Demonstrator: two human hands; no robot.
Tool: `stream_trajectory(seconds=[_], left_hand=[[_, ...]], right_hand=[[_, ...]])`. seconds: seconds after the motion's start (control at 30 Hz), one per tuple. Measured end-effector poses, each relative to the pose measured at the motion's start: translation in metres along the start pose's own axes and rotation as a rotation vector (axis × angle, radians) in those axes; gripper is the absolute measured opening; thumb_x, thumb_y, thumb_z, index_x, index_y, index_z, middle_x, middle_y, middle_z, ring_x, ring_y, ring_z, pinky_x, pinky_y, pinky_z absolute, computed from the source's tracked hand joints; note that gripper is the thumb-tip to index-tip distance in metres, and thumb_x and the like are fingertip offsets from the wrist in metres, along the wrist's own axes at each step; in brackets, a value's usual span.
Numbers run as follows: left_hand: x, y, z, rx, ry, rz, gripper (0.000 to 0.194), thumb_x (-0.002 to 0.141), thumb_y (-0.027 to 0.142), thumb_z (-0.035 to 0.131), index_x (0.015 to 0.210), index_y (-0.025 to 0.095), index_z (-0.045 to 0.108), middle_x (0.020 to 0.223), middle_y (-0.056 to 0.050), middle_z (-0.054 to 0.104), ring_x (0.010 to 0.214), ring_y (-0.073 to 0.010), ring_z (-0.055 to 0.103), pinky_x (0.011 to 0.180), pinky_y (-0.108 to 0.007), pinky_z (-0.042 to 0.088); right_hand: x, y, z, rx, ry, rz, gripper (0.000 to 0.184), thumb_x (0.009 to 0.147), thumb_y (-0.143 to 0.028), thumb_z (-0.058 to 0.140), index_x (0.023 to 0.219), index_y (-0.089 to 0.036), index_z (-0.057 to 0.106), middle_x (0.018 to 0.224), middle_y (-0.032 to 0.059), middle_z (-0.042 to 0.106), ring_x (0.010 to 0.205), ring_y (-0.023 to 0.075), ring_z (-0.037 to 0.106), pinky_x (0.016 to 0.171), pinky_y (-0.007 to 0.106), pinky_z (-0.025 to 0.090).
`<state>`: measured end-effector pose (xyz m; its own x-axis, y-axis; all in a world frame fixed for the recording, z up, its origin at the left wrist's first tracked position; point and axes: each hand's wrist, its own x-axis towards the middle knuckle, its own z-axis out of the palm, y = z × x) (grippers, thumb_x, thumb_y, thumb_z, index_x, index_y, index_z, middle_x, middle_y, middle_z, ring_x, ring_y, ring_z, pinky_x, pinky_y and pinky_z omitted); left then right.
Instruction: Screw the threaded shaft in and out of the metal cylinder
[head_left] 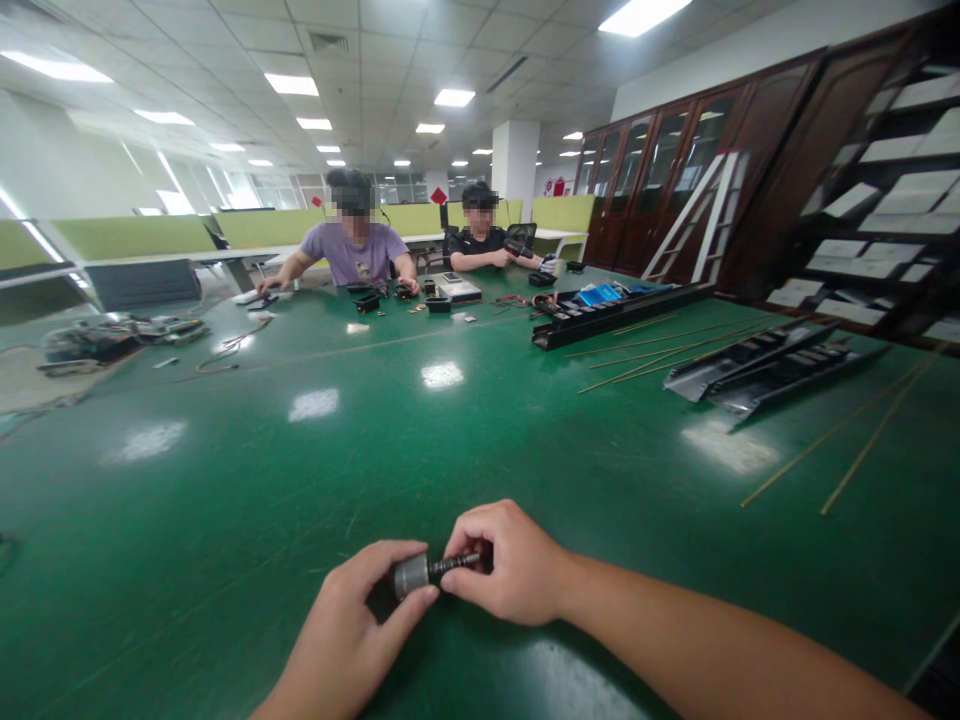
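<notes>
Two bare hands meet over a glossy green table (375,450) in the head camera's view, working on a small dark metal part made up of a grey cylinder (412,577) and a narrow ribbed shaft (441,567). The part is held above the near side of the table, at the lower middle of the view. The left hand (360,615) grips the cylinder between thumb and forefinger, while the right hand (514,570) pinches the shaft, its other fingers curled in. The step in hand appears to be close handling of this part, one hand on its body and the other on its shaft; whether the shaft is being turned, pulled or merely steadied cannot be told. Any further move would call for a firm left hold and fine fingertip control on the right, with the two ends kept in line.

No brand or label can be read on the part. Across the table, a person in a purple shirt (356,250) sits near a person in a black shirt (478,243); a small print (362,270) on the purple shirt and a red diamond decoration (439,196) behind them are too small to read.
</notes>
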<state>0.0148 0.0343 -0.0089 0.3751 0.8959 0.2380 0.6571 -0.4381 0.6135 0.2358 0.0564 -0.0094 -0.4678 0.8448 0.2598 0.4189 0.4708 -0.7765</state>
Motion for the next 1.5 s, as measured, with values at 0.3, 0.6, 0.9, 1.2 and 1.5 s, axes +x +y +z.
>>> stream_trajectory(seconds=[0.3,0.6,0.9,1.2,1.5], left_hand=[[0.001,0.002,0.0,0.009,0.027,0.013,0.026,0.087,0.041,0.066,0.108,0.025,0.07,0.102,-0.004,0.075,0.092,-0.0219,0.072,0.082,-0.03,0.059],[0.0,0.001,-0.001,0.0,0.021,0.004,0.026,0.087,0.043,0.066,0.108,0.028,0.069,0.102,-0.002,0.075,0.092,-0.0204,0.071,0.082,-0.028,0.058],[0.001,-0.001,-0.001,0.002,0.021,-0.019,0.027,0.087,0.044,0.066,0.108,0.027,0.07,0.103,-0.002,0.075,0.093,-0.0208,0.071,0.084,-0.029,0.058],[-0.001,-0.007,-0.002,-0.009,0.015,-0.079,0.03,0.088,0.047,0.064,0.111,0.027,0.069,0.106,-0.002,0.074,0.097,-0.0213,0.07,0.086,-0.03,0.056],[0.0,-0.009,-0.002,-0.022,0.022,-0.087,0.03,0.088,0.047,0.064,0.111,0.028,0.068,0.105,0.0,0.074,0.094,-0.0198,0.07,0.084,-0.027,0.056]], right_hand=[[0.0,0.0,0.0,0.006,0.001,0.002,0.013,0.074,-0.029,0.073,0.075,-0.017,0.069,0.062,-0.0016,0.061,0.056,0.0113,0.052,0.054,0.022,0.036],[0.0,0.001,0.001,-0.009,0.02,-0.012,0.013,0.074,-0.029,0.073,0.075,-0.017,0.069,0.063,-0.0018,0.061,0.057,0.0111,0.053,0.054,0.022,0.036],[0.0,0.001,0.0,-0.022,0.031,0.008,0.011,0.074,-0.027,0.073,0.075,-0.017,0.068,0.063,-0.0027,0.058,0.057,0.0109,0.052,0.055,0.022,0.036],[0.001,0.001,-0.001,-0.01,0.06,0.019,0.009,0.074,-0.024,0.073,0.074,-0.017,0.067,0.063,-0.0035,0.059,0.057,0.0103,0.053,0.055,0.021,0.037],[0.001,-0.002,-0.002,-0.005,0.079,0.039,0.008,0.073,-0.022,0.072,0.073,-0.017,0.066,0.06,-0.0042,0.057,0.055,0.0098,0.052,0.054,0.021,0.036]])
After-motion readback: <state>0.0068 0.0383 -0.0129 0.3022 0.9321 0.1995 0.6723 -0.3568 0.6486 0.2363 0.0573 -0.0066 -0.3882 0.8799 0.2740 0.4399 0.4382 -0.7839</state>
